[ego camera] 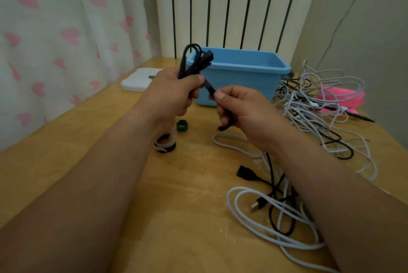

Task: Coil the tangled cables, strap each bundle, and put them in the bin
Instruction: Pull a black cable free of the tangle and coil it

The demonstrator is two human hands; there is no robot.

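The pale wooden tabletop [187, 184] carries everything. At its far side stands the light-blue plastic bin [242, 83], upright and open-topped. Its floor is hidden from this angle, so whether any bundle lies inside cannot be told.

To the right of the bin, and running toward the near edge, sprawls a loose tangle of white and black cables [320, 100], uncoiled and unstrapped. Most of the job seems still ahead.

One cable is further along. The left hand [174, 94] is raised in front of the bin's left corner, its grip closed in a fist round a folded bundle of thin black cable [194, 60]. The bundle's long axis stands roughly upright, leaning a little to the right. Its looped end and a black plug point up, just before the bin's rim; its lower end is buried in the fist.

The right hand [245, 111] sits just beside the left one. Its thumb and fingers pinch a narrow black strap [209, 87], which slants up-left to the bundle at the left thumb. This looks like strapping in progress, not yet fastened.

Beneath the hands lie spare straps: a looped black and beige pair [165, 143] and a small green roll [182, 126].
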